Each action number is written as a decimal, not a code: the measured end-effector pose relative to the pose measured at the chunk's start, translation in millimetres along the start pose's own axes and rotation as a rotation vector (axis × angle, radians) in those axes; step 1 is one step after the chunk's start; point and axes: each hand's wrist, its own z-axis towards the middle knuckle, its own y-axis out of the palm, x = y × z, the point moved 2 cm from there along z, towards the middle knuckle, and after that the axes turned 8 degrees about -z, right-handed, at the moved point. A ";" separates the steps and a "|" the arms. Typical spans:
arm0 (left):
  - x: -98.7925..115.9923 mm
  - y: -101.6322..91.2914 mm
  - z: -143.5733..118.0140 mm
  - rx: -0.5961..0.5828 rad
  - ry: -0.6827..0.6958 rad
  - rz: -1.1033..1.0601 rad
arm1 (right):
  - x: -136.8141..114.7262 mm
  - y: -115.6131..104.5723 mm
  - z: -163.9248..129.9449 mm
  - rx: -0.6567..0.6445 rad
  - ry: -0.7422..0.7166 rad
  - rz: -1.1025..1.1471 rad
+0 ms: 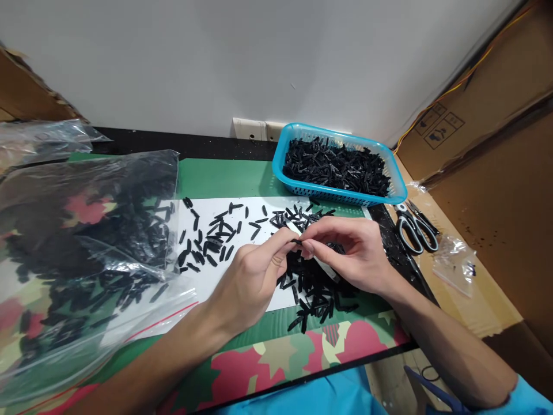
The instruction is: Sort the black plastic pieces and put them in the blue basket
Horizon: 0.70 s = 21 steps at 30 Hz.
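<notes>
My left hand [259,271] and my right hand [352,251] meet over the pile, fingertips pinched together. Between them is a small black strip-shaped piece [296,242], mostly covered by the fingers. Beneath the hands lies a heap of similar black pieces [319,302], spilling from a white sheet [207,213] onto the green mat. A looser group of black pieces [220,233] is scattered on the sheet to the left. A narrow pale strip [327,270] shows partly under my right hand; I cannot make out what it is.
A blue plastic basket [280,173] full of black pieces stands at the back right. Scissors [412,227] and a small clear bag [455,265] lie on cardboard at the right. A large zip bag [86,230] with black pieces covers the left side. Cardboard boxes [488,155] flank the table.
</notes>
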 end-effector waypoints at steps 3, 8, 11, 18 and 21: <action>1.9 -0.9 1.9 0.010 0.016 0.006 | 1.0 0.4 -0.5 -0.020 0.047 0.046; 4.4 -4.2 2.5 -0.001 0.082 0.092 | 3.8 0.1 0.5 -0.097 0.129 0.191; 4.9 -5.2 1.7 -0.022 0.149 0.164 | 3.0 -2.0 2.0 -0.163 0.154 0.217; 10.9 -4.5 3.1 -0.026 0.230 0.255 | -0.6 -6.4 1.8 -0.202 0.100 0.109; 9.0 -4.7 2.9 -0.043 0.201 0.305 | 0.0 -6.9 2.4 -0.198 0.062 0.035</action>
